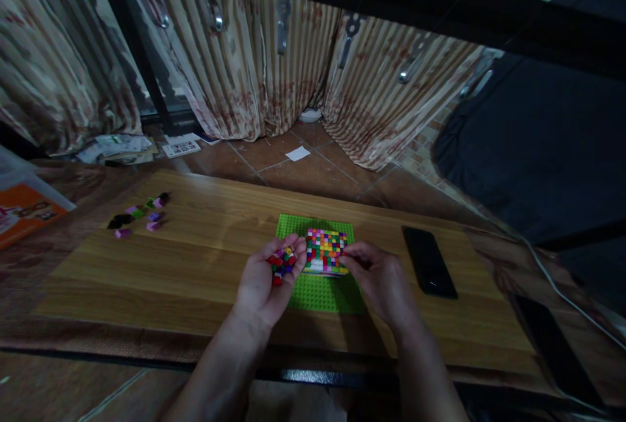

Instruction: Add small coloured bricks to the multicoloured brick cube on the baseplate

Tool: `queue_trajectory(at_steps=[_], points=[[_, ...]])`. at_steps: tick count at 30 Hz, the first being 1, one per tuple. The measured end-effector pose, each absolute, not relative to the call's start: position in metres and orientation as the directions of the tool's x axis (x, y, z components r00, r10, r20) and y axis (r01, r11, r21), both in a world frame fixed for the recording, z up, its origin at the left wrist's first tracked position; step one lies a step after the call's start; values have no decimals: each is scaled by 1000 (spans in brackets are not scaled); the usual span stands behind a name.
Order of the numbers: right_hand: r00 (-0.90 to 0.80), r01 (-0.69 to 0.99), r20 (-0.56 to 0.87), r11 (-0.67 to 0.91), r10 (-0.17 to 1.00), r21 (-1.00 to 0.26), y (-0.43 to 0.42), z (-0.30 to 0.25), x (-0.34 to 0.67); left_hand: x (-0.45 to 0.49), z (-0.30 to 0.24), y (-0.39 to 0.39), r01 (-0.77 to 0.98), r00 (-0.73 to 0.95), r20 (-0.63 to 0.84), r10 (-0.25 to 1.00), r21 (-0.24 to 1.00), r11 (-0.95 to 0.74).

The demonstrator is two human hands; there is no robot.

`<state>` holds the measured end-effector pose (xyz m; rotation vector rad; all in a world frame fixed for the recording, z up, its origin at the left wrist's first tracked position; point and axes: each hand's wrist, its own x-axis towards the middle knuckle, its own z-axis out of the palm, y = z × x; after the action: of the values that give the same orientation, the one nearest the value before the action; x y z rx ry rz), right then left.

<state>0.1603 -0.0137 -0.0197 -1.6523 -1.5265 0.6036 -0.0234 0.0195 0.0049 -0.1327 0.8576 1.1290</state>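
- Cupping a small heap of loose bricks (281,265), our left hand (259,288) lies palm up, its fingers loosely curled, just left of a multicoloured brick block (325,249).
- The block sits on a green baseplate (320,297) on the wooden table (205,239), directly between our two hands.
- Our right hand (384,282) works at the block's right edge, thumb and forefinger pressed together; we see a spot of red at the tips but cannot tell whether a brick is pinched there.
- From that pinch, the block lies immediately to the left, with our right fingertips apparently at its edge; the block's top looks nearly square, so we can make out no clear long axis.
- At far left, we find orange-and-white packaging (24,213) bearing printed figures and a scrap of pale lettering, cut off and too blurred for us to read.
- On the floor by the curtains, we spot a printed sheet (180,149) with dark markings, equally illegible.
- We see no brand on the black phone (429,262) lying right of our right hand.
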Motion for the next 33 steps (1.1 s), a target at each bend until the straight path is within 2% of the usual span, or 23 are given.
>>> queue_trajectory(at_steps=[8, 12, 22, 33], points=[[194, 445, 57, -37, 979, -895, -15, -27, 177, -24, 2, 19, -825, 156, -643, 750, 333, 457], [269, 375, 12, -93, 963, -922, -13, -30, 180, -24, 2, 20, -822, 156, -640, 753, 339, 458], [315, 208, -93, -165, 944, -964, -8, -31, 168, -24, 2, 19, -822, 153, -633, 759, 345, 453], [379, 159, -156, -230, 912, -960, -8, -30, 165, -20, 3, 19, -821, 133, -644, 753, 354, 448]])
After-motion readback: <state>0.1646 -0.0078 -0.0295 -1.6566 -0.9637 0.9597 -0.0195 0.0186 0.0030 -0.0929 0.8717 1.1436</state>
